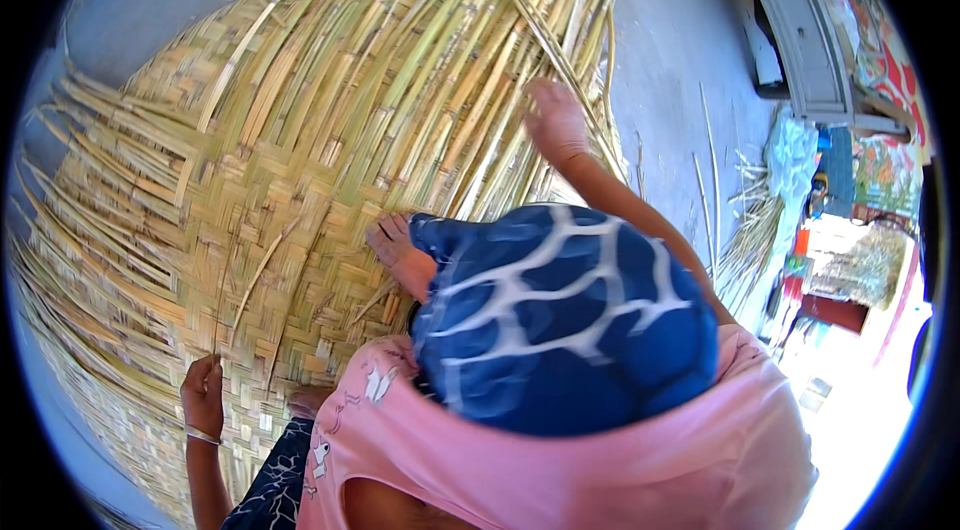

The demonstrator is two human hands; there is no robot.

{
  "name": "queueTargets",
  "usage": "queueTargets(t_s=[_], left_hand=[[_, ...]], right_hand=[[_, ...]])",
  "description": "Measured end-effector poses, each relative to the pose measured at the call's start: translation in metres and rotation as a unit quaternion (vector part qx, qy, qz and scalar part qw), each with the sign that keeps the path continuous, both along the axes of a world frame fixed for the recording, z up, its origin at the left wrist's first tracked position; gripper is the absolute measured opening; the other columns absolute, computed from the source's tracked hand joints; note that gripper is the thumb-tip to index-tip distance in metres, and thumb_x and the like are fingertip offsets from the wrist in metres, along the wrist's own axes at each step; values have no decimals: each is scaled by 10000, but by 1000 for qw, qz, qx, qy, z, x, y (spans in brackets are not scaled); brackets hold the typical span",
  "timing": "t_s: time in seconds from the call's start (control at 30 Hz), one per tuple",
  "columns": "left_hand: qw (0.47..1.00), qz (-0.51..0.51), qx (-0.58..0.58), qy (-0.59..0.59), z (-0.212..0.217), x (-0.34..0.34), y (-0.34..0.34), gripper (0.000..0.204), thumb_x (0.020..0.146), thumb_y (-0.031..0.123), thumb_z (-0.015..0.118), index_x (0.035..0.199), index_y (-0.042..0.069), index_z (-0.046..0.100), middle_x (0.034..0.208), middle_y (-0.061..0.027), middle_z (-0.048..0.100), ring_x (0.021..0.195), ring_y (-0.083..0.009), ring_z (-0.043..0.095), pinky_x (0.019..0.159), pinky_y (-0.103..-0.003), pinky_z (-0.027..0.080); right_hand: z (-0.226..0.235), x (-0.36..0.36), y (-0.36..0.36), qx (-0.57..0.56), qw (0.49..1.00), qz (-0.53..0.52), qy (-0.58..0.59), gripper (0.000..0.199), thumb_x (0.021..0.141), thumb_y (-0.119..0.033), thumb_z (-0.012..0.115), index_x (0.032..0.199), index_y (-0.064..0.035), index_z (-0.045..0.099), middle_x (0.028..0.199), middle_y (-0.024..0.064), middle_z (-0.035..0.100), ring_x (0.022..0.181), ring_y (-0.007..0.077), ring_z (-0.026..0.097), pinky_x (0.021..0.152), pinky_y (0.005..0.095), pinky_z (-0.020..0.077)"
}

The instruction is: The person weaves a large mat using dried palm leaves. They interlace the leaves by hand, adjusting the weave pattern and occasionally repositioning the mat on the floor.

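A large woven reed mat lies beneath me, its long loose split strips fanning out at the far side and to the left. At the near left my left hand is closed in a pinch on a thin reed strip that runs up over the weave. Farther off, my right hand is raised by the right edge of the loose strips, beside a long reed strip that slants across the others. Motion smears its fingers, and whether they grip that strip I cannot tell.
My bare foot rests on the mat. Grey floor shows to the right, with scattered loose reeds and a pale blue plastic sheet. A grey metal frame with a wheel stands at the far right.
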State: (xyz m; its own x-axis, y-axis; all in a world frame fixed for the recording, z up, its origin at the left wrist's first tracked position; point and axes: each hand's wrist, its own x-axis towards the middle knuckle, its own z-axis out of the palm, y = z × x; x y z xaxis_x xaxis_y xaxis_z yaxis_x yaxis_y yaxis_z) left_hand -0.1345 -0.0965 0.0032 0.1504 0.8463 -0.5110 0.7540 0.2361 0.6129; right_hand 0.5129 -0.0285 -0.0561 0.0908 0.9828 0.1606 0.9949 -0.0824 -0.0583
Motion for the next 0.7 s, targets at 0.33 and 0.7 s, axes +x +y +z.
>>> queueTargets(t_s=[0.33,0.7], left_hand=[[991,-129,-25,19,2,43,52,306,846,115,573,1108,-42,551,994,-150,604,861,-218,591,768,-304,467],[979,-158,-129,-29,-10,48,24,307,823,29,562,1126,-19,556,1026,-140,623,940,-206,606,825,-295,464]], right_hand=[[-7,94,-145,-179,920,-348,-19,242,809,-246,579,1029,-146,577,1097,64,575,1063,284,511,855,440,422],[43,85,-126,-45,962,-268,24,204,878,-232,482,970,-56,530,1023,128,577,969,344,520,801,442,434]])
